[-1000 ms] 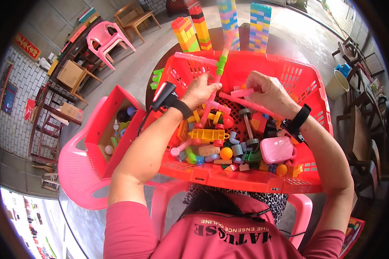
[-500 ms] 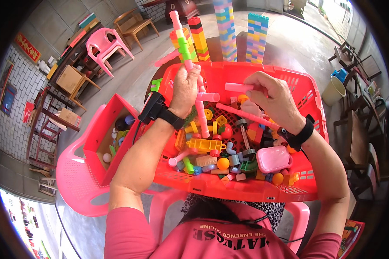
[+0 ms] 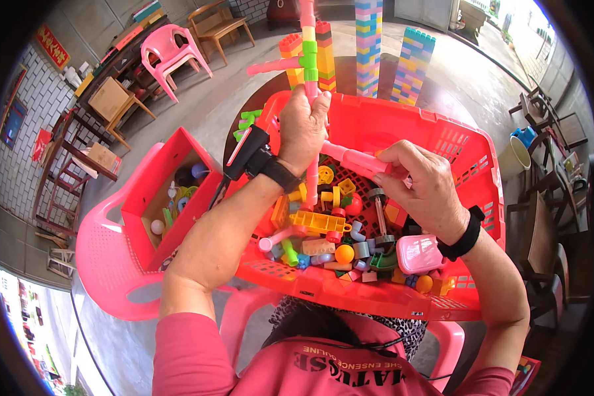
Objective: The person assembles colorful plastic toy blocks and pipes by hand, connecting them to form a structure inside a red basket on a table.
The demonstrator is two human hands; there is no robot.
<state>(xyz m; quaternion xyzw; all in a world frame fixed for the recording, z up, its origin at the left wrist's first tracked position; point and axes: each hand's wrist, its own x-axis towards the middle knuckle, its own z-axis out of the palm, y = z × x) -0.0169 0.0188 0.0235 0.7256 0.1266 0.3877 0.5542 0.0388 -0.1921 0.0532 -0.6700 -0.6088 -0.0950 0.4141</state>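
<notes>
My left hand (image 3: 302,129) grips an upright pink tube assembly (image 3: 308,46) with green and yellow joints, standing tall over the red plastic basket (image 3: 472,171). A pink branch sticks out to its left near the top. My right hand (image 3: 421,185) holds a short pink tube piece (image 3: 360,158) that meets the upright tube low down, just right of my left hand. Below both hands the basket holds several loose toy parts: a yellow grid block (image 3: 320,221), an orange ball (image 3: 344,253), a pink lidded case (image 3: 419,254).
A smaller red box (image 3: 153,191) with small toys sits on a pink chair (image 3: 105,264) to the left. Three colourful block towers (image 3: 368,39) stand on a round table behind the basket. A pink chair and wooden furniture stand at far left, and dark chairs at right.
My left hand has raised the pink tube assembly from lying across the basket to standing upright. My right hand has brought its pink tube piece against the lower part.
</notes>
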